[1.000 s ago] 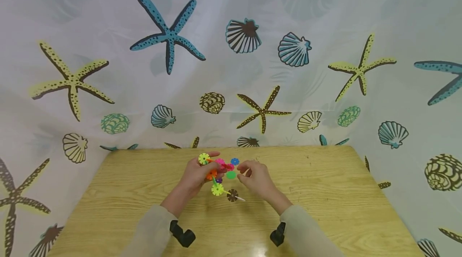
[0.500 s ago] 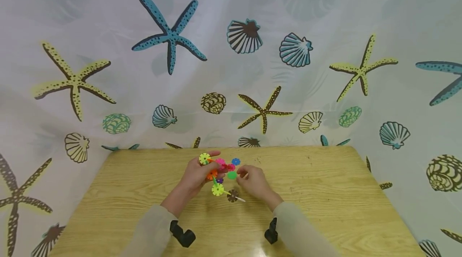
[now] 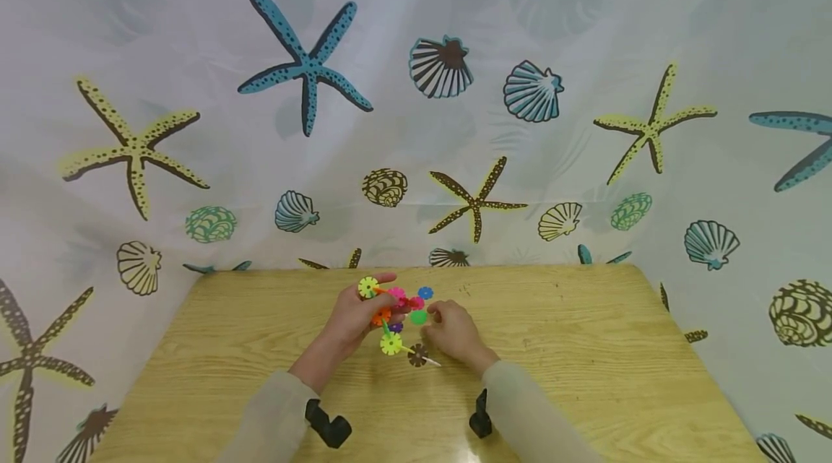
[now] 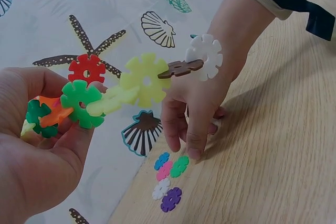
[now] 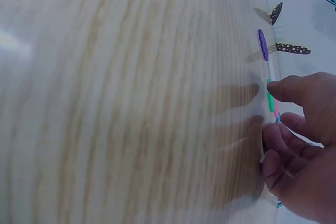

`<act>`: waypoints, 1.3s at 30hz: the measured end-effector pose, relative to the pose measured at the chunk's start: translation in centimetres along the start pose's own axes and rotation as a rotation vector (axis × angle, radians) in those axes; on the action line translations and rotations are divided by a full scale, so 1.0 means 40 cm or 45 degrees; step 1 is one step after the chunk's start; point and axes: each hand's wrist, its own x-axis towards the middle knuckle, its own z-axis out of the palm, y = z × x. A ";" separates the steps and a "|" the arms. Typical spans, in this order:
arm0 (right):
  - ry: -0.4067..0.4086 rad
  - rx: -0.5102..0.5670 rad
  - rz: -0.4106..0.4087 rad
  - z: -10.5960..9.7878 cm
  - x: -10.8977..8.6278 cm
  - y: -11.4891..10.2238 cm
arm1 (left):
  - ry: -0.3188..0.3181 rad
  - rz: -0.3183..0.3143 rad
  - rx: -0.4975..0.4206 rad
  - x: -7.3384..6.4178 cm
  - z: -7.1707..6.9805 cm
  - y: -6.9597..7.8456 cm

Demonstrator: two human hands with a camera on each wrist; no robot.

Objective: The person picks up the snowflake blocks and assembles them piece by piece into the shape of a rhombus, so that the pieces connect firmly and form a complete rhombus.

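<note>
My left hand (image 3: pixel 347 318) grips a chain of slotted plastic flower discs between thumb and fingers. The chain's yellow disc (image 4: pixel 146 80), brown disc (image 4: pixel 181 68) and white end disc (image 4: pixel 205 57) stick out toward the right. Low over the table is my right hand (image 3: pixel 455 333), its thumb and index finger beside a loose green disc (image 4: pixel 179 166); no disc shows between them. In the right wrist view, the other fingers of the right hand (image 5: pixel 304 145) are curled. Close to the green disc lie a blue disc (image 4: pixel 161 161), a pink disc (image 4: pixel 164 170), a white disc (image 4: pixel 161 188) and a purple disc (image 4: pixel 171 199).
The wooden table (image 3: pixel 585 347) has its back edge against a hanging cloth (image 3: pixel 416 131) printed with starfish and shells. The loose discs lie flat in a small cluster. Black camera mounts (image 3: pixel 328 423) sit on both wrists.
My right hand has shifted slightly left and lowered toward the table beside the green disc. The left hand keeps the chain in nearly the same place.
</note>
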 end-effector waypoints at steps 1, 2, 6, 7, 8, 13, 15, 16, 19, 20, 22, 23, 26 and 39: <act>-0.001 -0.011 0.008 0.002 0.000 0.000 | -0.001 0.000 -0.001 0.000 -0.001 0.000; 0.000 -0.017 0.018 0.004 -0.001 -0.002 | -0.004 0.000 0.001 0.000 -0.002 -0.001; 0.003 -0.042 0.040 0.010 0.000 0.000 | -0.016 0.003 -0.005 0.001 -0.004 -0.004; 0.006 -0.045 0.036 0.011 0.001 0.001 | -0.016 0.003 -0.008 0.001 -0.004 -0.005; 0.008 -0.047 0.036 0.011 0.001 0.000 | -0.016 0.003 -0.010 0.000 -0.004 -0.005; 0.018 -0.063 0.046 0.017 0.003 0.002 | -0.014 0.006 -0.008 -0.002 -0.007 -0.008; 0.022 -0.079 0.063 0.022 0.007 0.005 | -0.017 0.009 -0.001 -0.002 -0.008 -0.008; 0.025 -0.080 0.066 0.024 0.008 0.006 | -0.020 0.010 0.004 -0.002 -0.008 -0.008; 0.029 -0.081 0.078 0.026 0.010 0.004 | -0.032 0.009 0.004 -0.002 -0.010 -0.009; 0.028 -0.081 0.083 0.027 0.010 0.003 | -0.036 0.009 0.005 -0.002 -0.010 -0.009; 0.034 -0.083 0.078 0.028 0.010 0.001 | -0.044 0.008 0.006 -0.002 -0.010 -0.009; 0.037 -0.084 0.078 0.028 0.011 0.000 | -0.045 0.008 0.005 -0.003 -0.010 -0.009; 0.048 -0.098 0.075 0.031 0.012 -0.001 | -0.047 0.010 0.004 -0.002 -0.011 -0.009; 0.073 -0.108 0.102 0.036 0.021 -0.009 | -0.043 0.017 -0.001 0.000 -0.013 -0.012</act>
